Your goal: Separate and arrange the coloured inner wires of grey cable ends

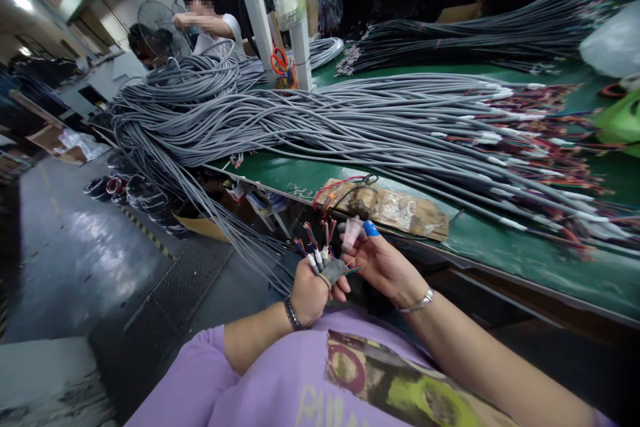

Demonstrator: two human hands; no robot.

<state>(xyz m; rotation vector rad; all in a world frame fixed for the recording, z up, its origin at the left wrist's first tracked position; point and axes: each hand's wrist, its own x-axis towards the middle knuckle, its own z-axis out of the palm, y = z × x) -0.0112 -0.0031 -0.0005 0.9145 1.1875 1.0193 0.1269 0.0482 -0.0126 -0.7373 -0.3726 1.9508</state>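
My left hand is closed round a small bunch of grey cable ends with coloured wires fanned out at the top, held in front of my chest. A grey finger cot covers one of its fingers. My right hand sits just to the right, its fingers pinched at the wire tips; one finger wears a blue cot and another a pale one. Both hands hover below the front edge of the green workbench.
A large heap of grey cables with stripped coloured ends lies across the bench. A taped cardboard pad lies near the edge. White posts stand at the back. Another person works beyond, beside a fan.
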